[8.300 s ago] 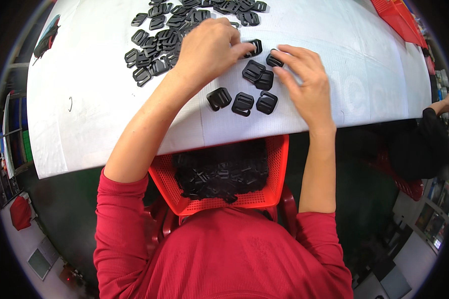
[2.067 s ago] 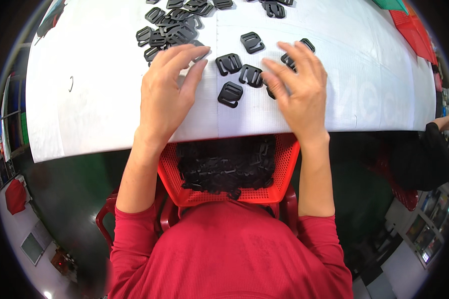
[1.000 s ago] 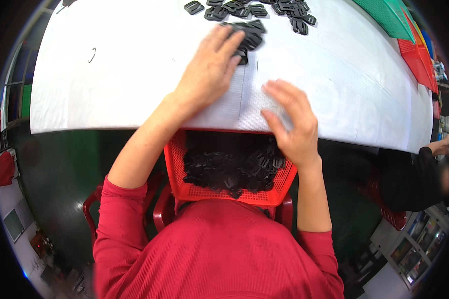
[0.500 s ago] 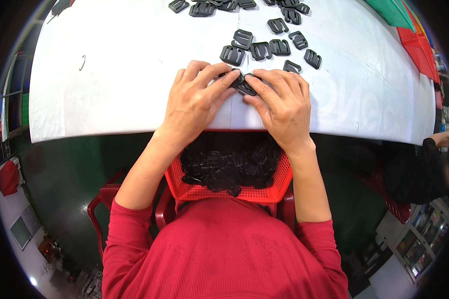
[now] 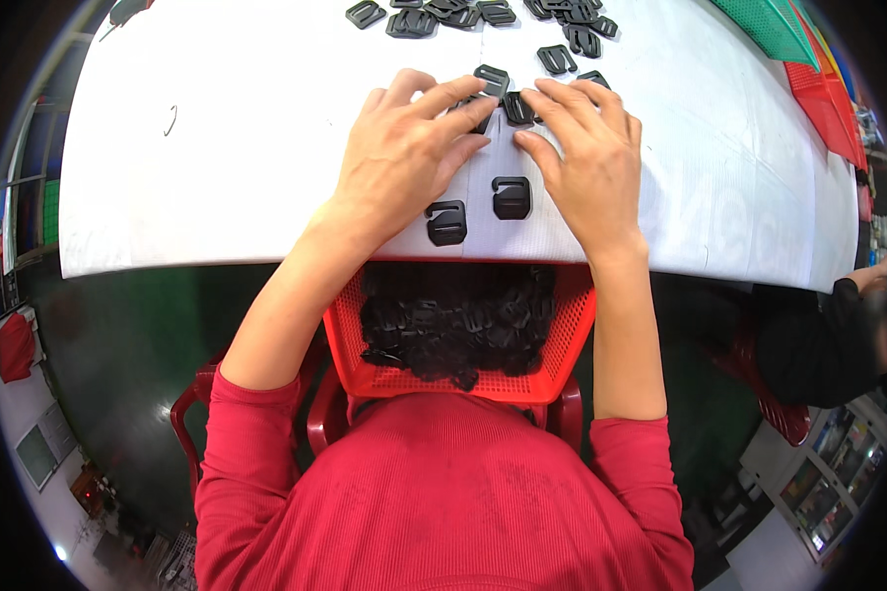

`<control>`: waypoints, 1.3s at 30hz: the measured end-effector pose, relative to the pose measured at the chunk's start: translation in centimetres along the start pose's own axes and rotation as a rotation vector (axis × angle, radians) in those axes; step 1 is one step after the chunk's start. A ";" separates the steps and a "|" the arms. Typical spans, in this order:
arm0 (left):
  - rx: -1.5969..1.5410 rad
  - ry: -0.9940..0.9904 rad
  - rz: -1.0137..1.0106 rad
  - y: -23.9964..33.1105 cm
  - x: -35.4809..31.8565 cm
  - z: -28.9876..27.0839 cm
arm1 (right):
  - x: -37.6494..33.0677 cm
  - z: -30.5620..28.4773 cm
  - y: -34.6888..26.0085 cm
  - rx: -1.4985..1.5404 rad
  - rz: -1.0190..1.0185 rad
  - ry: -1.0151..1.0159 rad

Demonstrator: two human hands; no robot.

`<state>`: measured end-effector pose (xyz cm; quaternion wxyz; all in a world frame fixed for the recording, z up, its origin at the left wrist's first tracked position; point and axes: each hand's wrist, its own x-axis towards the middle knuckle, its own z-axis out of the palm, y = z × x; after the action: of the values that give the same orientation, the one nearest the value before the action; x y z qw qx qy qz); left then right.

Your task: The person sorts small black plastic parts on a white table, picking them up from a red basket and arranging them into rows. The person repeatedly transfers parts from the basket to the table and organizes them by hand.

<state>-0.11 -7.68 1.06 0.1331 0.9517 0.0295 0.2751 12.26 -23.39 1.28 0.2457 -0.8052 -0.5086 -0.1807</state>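
Black plastic strap buckles lie on the white-covered table. My left hand [image 5: 409,143] reaches forward, its fingertips over a dark buckle [image 5: 481,120] that they partly cover. The thumb is apart from the fingers. Beside it, my right hand [image 5: 586,148] has its fingers spread, with the fingertips at the right edge of another buckle [image 5: 517,109]. A third buckle [image 5: 492,81] lies just beyond both hands. Nearer the table's front edge two buckles rest apart from the others: one on the left [image 5: 446,224], one on the right [image 5: 511,199]. Neither hand visibly lifts anything.
A red perforated basket [image 5: 577,330] heaped with black buckles [image 5: 453,330] sits below the table edge, against me. More buckles [image 5: 453,14] are scattered at the far side. Green [image 5: 764,28] and red [image 5: 823,103] baskets stand far right. Another person's dark sleeve [image 5: 818,345] shows at right.
Both hands have moved forward and away from the near buckles. The two buckles that were under my fingers now lie uncovered, closer to the front edge.
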 end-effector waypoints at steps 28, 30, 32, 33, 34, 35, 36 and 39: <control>-0.189 0.000 -0.325 -3.1 2.2 1.6 | 4.3 2.1 4.3 -0.120 0.102 0.002; -0.202 0.031 -0.306 -3.4 1.9 2.0 | 4.9 1.3 4.1 0.273 0.348 -0.175; -0.247 0.071 -0.307 -3.6 1.6 2.1 | 4.7 0.8 5.1 0.439 0.378 -0.204; -0.287 0.101 -0.314 -3.5 1.6 2.2 | 4.1 0.0 6.0 0.377 0.357 -0.143; -0.324 0.130 -0.325 -3.5 1.5 2.3 | 3.5 -0.7 7.1 0.319 0.332 -0.084; -0.352 0.138 -0.358 -3.3 1.5 2.3 | 2.8 -1.3 7.9 0.261 0.307 -0.025; -0.381 0.145 -0.389 -3.1 1.6 2.1 | 2.0 -2.1 8.1 0.340 0.428 -0.031; -0.414 0.162 -0.439 -3.2 1.5 1.8 | -0.8 -3.3 7.4 0.217 0.427 -0.082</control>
<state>2.20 -4.82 -0.50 0.3773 0.8502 0.1883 0.3150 18.49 -28.58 1.96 0.3423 -0.8701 -0.3528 -0.0360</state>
